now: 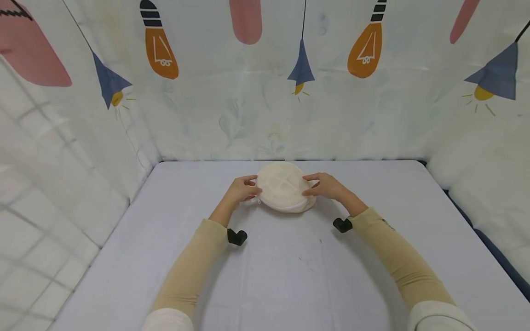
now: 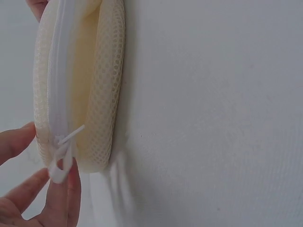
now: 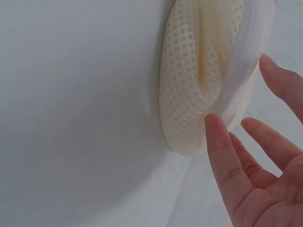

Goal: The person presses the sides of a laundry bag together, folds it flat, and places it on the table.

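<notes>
A round cream mesh pouch (image 1: 283, 186) with a white zipper lies on the pale table (image 1: 290, 276), near its far edge. My left hand (image 1: 242, 188) is at the pouch's left edge. In the left wrist view two fingertips (image 2: 71, 189) pinch the white zipper pull (image 2: 59, 165) at the end of the pouch (image 2: 102, 85). My right hand (image 1: 325, 185) rests against the pouch's right side. The right wrist view shows its fingers (image 3: 222, 156) straight and spread, one tip touching the mesh (image 3: 189, 80).
A printed cloth backdrop (image 1: 265, 92) walls the table at the back and on both sides. A black wrist mount (image 1: 237, 236) sits on the left forearm and another (image 1: 342, 225) on the right. The table's right edge (image 1: 492, 248) drops to a dark strip.
</notes>
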A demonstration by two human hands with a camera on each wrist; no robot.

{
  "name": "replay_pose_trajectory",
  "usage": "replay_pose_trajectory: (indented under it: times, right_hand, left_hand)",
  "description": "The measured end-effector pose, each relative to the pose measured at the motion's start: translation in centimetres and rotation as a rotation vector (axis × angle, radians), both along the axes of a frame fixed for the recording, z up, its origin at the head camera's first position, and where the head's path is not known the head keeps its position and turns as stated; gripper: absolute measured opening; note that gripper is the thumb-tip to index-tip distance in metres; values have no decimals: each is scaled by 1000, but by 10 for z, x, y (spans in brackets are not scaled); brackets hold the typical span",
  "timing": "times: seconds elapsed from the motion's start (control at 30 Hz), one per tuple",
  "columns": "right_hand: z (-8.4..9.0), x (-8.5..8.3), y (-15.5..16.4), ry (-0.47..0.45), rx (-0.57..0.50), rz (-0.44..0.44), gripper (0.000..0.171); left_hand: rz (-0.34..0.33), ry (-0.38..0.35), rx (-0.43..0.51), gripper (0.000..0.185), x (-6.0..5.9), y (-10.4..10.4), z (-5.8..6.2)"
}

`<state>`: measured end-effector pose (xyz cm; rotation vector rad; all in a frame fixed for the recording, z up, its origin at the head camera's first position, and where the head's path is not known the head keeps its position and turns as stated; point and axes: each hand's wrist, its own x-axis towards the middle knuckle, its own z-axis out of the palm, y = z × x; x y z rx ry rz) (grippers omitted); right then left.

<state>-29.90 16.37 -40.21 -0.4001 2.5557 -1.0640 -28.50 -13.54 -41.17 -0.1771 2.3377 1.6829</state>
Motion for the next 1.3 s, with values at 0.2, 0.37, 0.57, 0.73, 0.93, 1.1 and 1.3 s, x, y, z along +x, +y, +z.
replay_pose_trajectory:
  times: [0.2,0.37,0.57,0.73,0.93,1.1,1.3]
  right_hand:
    - [-3,1,0,21,19,12,68]
    - [-6,1,-1,21,32,1,69]
    - [-7,4,-3,15,39,-12,68]
    - [-9,5,-3,29,30,-11,67]
    - [-10,4,-5,71,46,1,68]
    - [-6,6,-7,77,79,10,68]
    - [-4,7,-7,74,80,34,67]
  left_hand:
    - [-13,23,-51,66,3,3,1]
    - [-15,24,-91,66,3,6,-2]
    - [-47,39,-116,67,4,8,-3]
    - [-45,45,-134,67,4,8,-2]
    - [-58,55,-153,68,4,9,-2]
    - [-73,64,-167,68,5,10,-1]
    - [-118,78,-239,67,6,7,1]
